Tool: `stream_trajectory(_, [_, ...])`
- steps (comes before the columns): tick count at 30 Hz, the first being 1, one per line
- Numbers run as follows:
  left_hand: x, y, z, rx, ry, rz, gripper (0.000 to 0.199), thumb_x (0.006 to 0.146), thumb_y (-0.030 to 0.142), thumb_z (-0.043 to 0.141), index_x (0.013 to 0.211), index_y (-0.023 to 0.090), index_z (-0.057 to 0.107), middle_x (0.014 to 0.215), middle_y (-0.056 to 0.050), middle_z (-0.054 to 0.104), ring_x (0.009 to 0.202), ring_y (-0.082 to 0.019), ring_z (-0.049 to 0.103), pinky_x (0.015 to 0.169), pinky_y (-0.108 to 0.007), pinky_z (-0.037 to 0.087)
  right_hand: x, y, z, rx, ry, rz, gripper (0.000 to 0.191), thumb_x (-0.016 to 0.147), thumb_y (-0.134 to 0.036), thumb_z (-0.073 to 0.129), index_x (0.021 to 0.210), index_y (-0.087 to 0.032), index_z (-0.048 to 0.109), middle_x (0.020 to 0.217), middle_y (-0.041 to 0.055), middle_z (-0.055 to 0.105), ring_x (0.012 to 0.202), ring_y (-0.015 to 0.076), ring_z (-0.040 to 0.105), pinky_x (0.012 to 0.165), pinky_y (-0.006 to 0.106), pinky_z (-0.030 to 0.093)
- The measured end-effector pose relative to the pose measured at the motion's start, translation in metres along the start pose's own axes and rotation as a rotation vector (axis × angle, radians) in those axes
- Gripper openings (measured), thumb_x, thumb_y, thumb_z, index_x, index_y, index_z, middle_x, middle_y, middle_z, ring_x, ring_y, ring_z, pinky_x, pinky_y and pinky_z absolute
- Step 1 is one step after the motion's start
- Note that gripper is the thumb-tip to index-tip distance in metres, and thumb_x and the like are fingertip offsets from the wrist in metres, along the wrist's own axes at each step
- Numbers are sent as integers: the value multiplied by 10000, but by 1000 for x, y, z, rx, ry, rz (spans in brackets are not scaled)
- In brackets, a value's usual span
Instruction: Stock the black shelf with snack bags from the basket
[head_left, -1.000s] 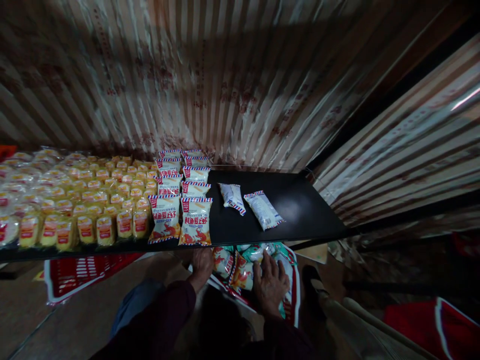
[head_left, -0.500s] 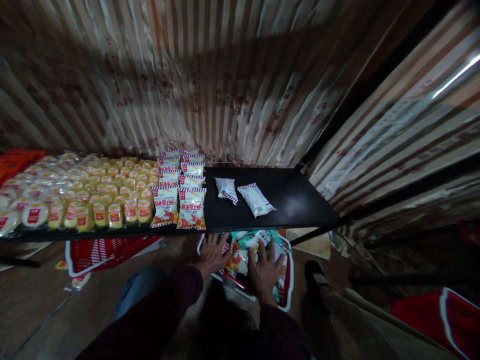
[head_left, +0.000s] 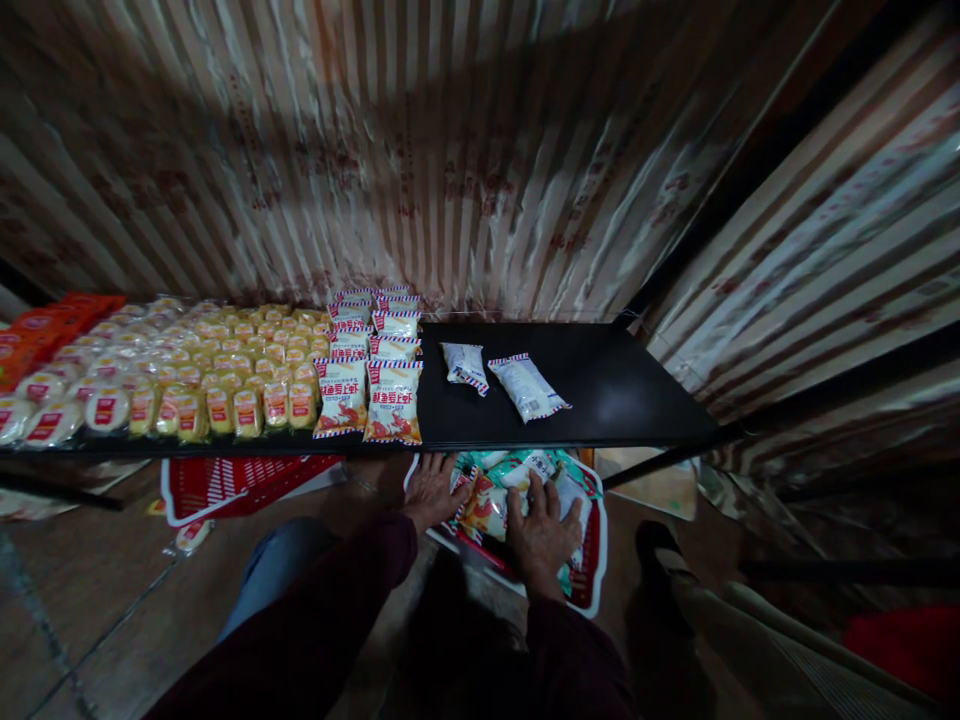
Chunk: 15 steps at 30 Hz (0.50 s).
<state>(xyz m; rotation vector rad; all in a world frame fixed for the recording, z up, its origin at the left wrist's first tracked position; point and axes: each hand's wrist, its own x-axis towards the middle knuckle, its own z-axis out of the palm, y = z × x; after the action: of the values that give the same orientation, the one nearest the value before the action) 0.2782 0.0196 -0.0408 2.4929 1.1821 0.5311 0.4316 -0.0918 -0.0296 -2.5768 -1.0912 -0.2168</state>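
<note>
Below the shelf's front edge sits a red basket with a white rim [head_left: 599, 560], filled with snack bags in green-and-white and orange-and-white wrapping. My left hand [head_left: 436, 493] is over its left side, fingers apart, against a snack bag [head_left: 487, 512]. On top of the bags to the right rests my right hand [head_left: 546, 528], its fingers spread. Neither hand shows a grip on a bag. Upright snack bags [head_left: 394, 402] stand in two columns on the black shelf [head_left: 592, 385]. Two bags lie flat beside them, a smaller one [head_left: 463, 366] and a larger one [head_left: 528, 388].
Yellow wrapped cakes [head_left: 247, 410] and white round ones [head_left: 106, 410] fill the shelf's left, with orange packs [head_left: 52, 340] beyond. Another red basket [head_left: 247, 488] is under the shelf. A person's shoe [head_left: 660, 560] is at right. A striped sheet [head_left: 465, 150] hangs behind.
The camera view has shifted, so the shelf and basket appear farther right and slightly higher. Both hands stay at the basket with little change, and the flat bags lie as before.
</note>
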Motion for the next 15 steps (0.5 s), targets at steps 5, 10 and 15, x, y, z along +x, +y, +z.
stream_trajectory(5, [1, -3, 3, 48, -8, 0, 519, 877, 466, 490, 1300, 165, 507, 1199, -108, 570, 1198, -275, 465, 1061, -428, 374, -1, 1, 8, 0, 85, -7, 505, 870, -452, 469, 1338, -271, 518, 1367, 93, 534, 1368, 400, 190, 985, 603, 311])
stream_trajectory(10, [2, -6, 5, 42, -10, -3, 502, 882, 448, 479, 1300, 172, 511, 1239, -104, 561, 1246, -281, 431, 1064, -424, 375, 1, 4, 16, 12, 145, -9, 487, 866, -466, 468, 1316, -290, 533, 1342, 71, 560, 1371, 383, 224, 968, 614, 349])
stream_trajectory(15, [3, -4, 3, -34, 1, -1, 486, 868, 423, 494, 1286, 178, 532, 1270, -96, 565, 1270, -272, 423, 1096, -432, 346, 3, 12, 15, -36, 119, -189, 334, 887, -358, 442, 1161, -315, 628, 1329, 56, 576, 1307, 341, 385, 984, 641, 323])
